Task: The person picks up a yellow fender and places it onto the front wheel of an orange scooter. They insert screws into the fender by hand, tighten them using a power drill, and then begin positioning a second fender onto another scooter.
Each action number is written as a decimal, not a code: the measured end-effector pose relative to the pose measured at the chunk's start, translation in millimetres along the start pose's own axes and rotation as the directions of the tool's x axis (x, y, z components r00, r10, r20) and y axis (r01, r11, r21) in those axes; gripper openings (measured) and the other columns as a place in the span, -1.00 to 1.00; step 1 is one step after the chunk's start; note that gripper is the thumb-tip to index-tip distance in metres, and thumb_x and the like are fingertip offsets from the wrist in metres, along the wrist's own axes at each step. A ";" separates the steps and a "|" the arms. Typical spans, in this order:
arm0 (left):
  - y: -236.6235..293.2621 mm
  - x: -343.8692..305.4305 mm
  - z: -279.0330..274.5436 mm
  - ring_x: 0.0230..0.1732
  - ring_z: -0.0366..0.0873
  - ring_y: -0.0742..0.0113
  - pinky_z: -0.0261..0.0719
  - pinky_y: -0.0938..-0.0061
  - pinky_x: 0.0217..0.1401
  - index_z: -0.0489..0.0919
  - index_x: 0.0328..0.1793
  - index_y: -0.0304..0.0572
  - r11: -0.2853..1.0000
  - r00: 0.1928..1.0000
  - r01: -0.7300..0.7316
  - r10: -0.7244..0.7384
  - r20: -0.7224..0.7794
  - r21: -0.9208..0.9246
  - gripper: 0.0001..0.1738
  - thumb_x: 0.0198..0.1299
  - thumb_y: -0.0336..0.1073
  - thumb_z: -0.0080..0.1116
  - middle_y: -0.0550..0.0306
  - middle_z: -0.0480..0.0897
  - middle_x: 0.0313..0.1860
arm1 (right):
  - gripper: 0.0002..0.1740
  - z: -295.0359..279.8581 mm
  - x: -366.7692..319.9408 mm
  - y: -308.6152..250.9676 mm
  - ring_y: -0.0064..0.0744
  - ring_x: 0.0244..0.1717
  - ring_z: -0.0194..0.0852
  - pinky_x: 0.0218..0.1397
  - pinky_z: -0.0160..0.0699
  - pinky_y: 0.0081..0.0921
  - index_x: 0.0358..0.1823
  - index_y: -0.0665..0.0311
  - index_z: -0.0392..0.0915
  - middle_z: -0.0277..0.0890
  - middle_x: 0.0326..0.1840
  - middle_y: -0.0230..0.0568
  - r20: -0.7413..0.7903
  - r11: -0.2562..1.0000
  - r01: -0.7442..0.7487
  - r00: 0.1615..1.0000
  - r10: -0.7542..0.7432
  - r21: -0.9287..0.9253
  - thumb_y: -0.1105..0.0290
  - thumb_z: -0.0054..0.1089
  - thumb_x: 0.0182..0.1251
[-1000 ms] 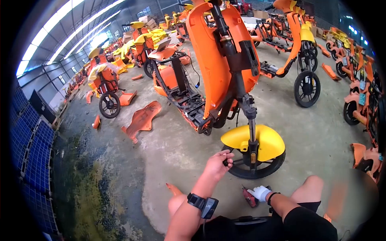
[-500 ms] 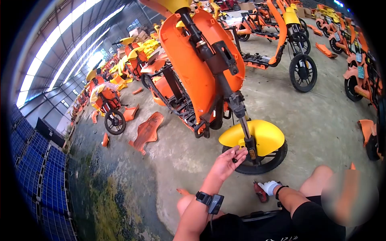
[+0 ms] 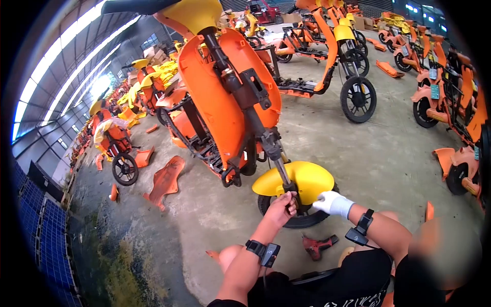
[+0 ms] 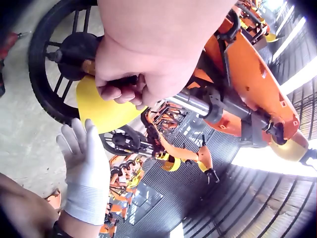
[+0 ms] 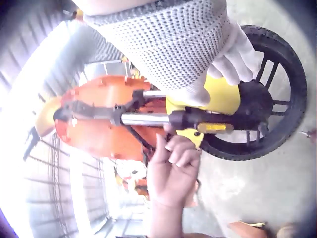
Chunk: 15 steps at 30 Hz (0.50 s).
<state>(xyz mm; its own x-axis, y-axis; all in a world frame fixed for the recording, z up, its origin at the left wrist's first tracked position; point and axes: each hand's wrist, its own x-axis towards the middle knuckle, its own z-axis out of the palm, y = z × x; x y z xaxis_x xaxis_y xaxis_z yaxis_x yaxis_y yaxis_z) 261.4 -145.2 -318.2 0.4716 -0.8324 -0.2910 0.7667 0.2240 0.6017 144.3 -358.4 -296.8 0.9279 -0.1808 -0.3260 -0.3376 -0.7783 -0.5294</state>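
Note:
My bare left hand is beside the front fork of an orange scooter, its fingers curled. Something small and black shows between those fingers in the left wrist view, mostly hidden by them. My right hand, in a white knit glove, is at the right side of the yellow front fender. Its fingers reach loosely over the fender in the right wrist view and grip nothing visible. Below the fender stands the black front wheel. A red-and-black power drill lies on the floor beneath the hands.
The scooter's orange front panel rises above the fork. A loose orange panel lies on the concrete to the left. Blue crates line the far left. Partly stripped scooters stand behind and along the right.
My right hand has left the drill on the floor and risen to the fender. The left hand's fingers, opened out half a second ago around a small black piece, have curled in by the fork.

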 end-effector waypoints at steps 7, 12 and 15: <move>-13.0 7.2 -3.3 -0.39 0.42 0.46 0.40 0.54 -0.31 0.51 0.11 -0.23 0.995 0.988 0.062 -0.051 -0.147 0.074 -0.76 0.49 -0.29 -0.08 0.20 0.57 -0.23 | -0.28 0.3 14.5 28.7 0.00 -0.10 0.55 -0.13 0.64 -0.08 0.30 0.39 0.31 0.46 0.06 0.01 0.156 0.316 -0.319 0.880 0.449 0.893 -0.04 0.20 0.36; -10.0 6.1 -11.9 -0.37 0.46 0.45 0.43 0.53 -0.30 0.48 0.17 -0.26 0.991 0.993 0.009 0.007 -0.115 0.135 -0.75 0.49 -0.33 -0.06 0.13 0.63 -0.11 | -0.37 14.2 39.8 46.7 0.00 -0.01 0.59 -0.22 0.60 -0.16 0.26 0.30 0.42 0.53 0.10 0.06 0.094 0.245 -0.291 0.799 0.594 0.925 -0.02 0.21 0.35; -7.4 1.6 -7.3 -0.42 0.44 0.47 0.45 0.57 -0.32 0.46 0.14 -0.24 0.995 0.981 -0.006 0.026 -0.195 0.104 -0.80 0.49 -0.34 -0.02 0.13 0.65 -0.14 | -0.36 20.0 52.9 53.5 0.07 0.12 0.57 -0.07 0.63 -0.11 0.32 0.29 0.38 0.50 0.21 0.09 0.124 0.221 -0.294 0.817 0.563 0.930 0.01 0.20 0.38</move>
<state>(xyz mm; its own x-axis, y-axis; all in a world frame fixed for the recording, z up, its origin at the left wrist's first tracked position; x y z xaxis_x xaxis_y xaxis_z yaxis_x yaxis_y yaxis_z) 259.7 -144.5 -328.5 0.5672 -0.7117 -0.4146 0.7145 0.1747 0.6775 172.2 -397.7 -358.0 0.5484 -0.5115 -0.6616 -0.4940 0.4402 -0.7498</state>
